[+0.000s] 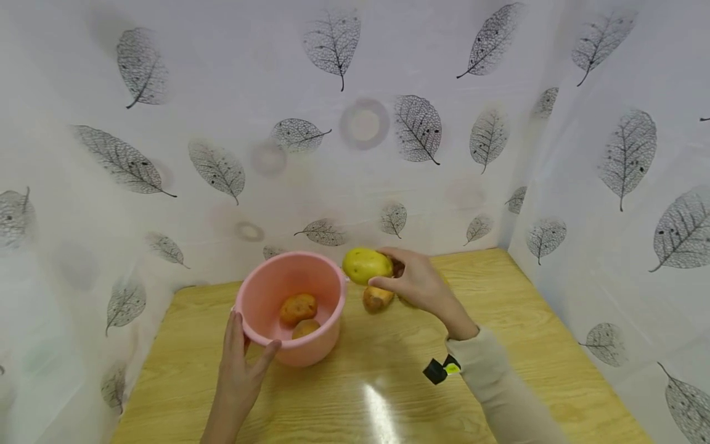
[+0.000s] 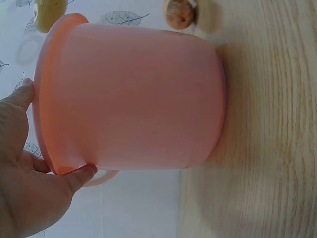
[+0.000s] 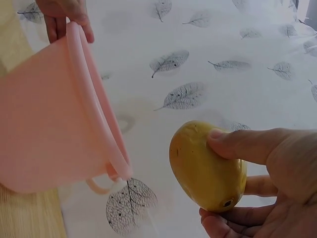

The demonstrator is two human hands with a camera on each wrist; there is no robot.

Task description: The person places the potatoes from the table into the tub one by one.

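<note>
A pink bucket (image 1: pixel 313 356) stands on the wooden table, its opening tilted toward the head view. My left hand (image 1: pixel 237 370) grips its rim at the near left, the thumb apart from the fingers along the edge. Inside lie a brownish potato (image 1: pixel 298 308) and a second potato (image 1: pixel 306 328), partly hidden by the front wall. Just beyond the bucket's right rim, my right hand (image 1: pixel 418 285) holds a smooth yellow potato (image 1: pixel 363 265) between thumb and fingers, raised above the table. The right wrist view shows this potato (image 3: pixel 205 166) with a small dark spot at its lower end.
Under the right hand a brown potato (image 1: pixel 377 298) rests on the table (image 1: pixel 355 394), with more partly hidden behind the hand. A leaf-patterned white sheet (image 1: pixel 366 179) rises behind and at both sides. A small black device (image 1: pixel 436 371) hangs at the right sleeve.
</note>
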